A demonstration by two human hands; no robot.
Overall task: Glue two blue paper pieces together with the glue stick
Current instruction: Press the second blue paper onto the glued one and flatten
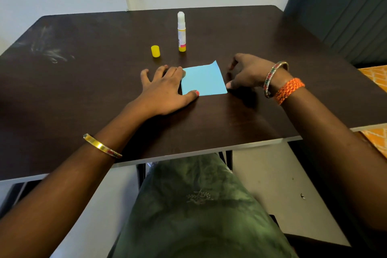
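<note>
Dark brown, the counter (83, 94) carries everything. The left hand (165, 90) lies flat, fingers (167, 73) spread wide, thumb and forefinger touching the left edge of the blue paper (204, 80). Behind stand the yellow cap (155, 51) and the open glue stick (181, 31), upright, nearer the left hand. The right hand (249, 71) arches just beside the paper's right edge, fingers loosely bent, holding nothing. Whether two sheets lie stacked, I cannot tell.
</note>
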